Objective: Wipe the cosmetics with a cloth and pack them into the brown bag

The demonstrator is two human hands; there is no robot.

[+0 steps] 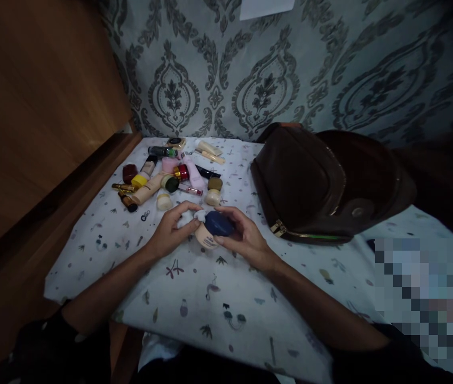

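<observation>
Above the front part of the cloth-covered table, my right hand (252,242) grips a small cream-coloured jar (206,238) by its dark blue lid (219,224). The jar is tilted, with small unreadable print on its side. Pinched in my left hand (175,230) is a crumpled white wipe or piece of cloth (188,217), pressed against the jar near the lid. Just beyond my hands stand a jar with a brown lid (214,191) and a pale jar with a yellowish top (164,201).
Several cosmetics lie bunched at the back left, among them a beige tube (148,188), a lilac tube (192,172) and a red jar (181,172). A brown leather bag (302,181) rests on the right. Wooden furniture (46,80) borders the left side; patterned wallpaper (218,69) is behind.
</observation>
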